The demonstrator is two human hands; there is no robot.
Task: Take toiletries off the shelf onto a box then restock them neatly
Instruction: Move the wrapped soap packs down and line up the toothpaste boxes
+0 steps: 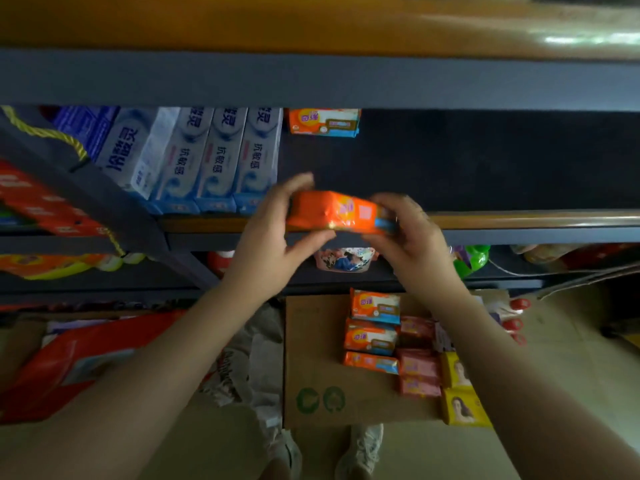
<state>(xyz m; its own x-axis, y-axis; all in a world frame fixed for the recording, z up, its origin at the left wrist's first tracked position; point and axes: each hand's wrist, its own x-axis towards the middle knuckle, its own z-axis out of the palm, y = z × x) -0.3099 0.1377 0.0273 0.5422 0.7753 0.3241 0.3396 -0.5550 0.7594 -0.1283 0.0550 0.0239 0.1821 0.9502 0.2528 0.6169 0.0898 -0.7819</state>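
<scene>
Orange and glossy, a flat rectangular soap pack (341, 213) in crinkled plastic wrap sits between both hands just above the front lip of the shelf (519, 220). The left hand (273, 233) grips its left end, fingers curled over the top and thumb pressed beneath; the right hand (412, 233) pinches the right end the same way. The shelf board is dark and matte with a rounded wooden edge on a grey metal rail. At its back lies another orange pack (323, 121), just beside a row of slim white-and-blue toothpaste cartons (214, 161) that stand on end, pressed side by side.

Below, on the floor, a plain brown cardboard box (311, 375) with green recycling marks carries the rest. Three more orange packs (372, 334) form a column on its lid. Touching them on the right are small pink wrapped bars (417, 368), and next to these, at the box's right edge, two yellow packs (460, 389) printed with a portrait. Motion blurs the fingertips and the printed label on the held pack.
</scene>
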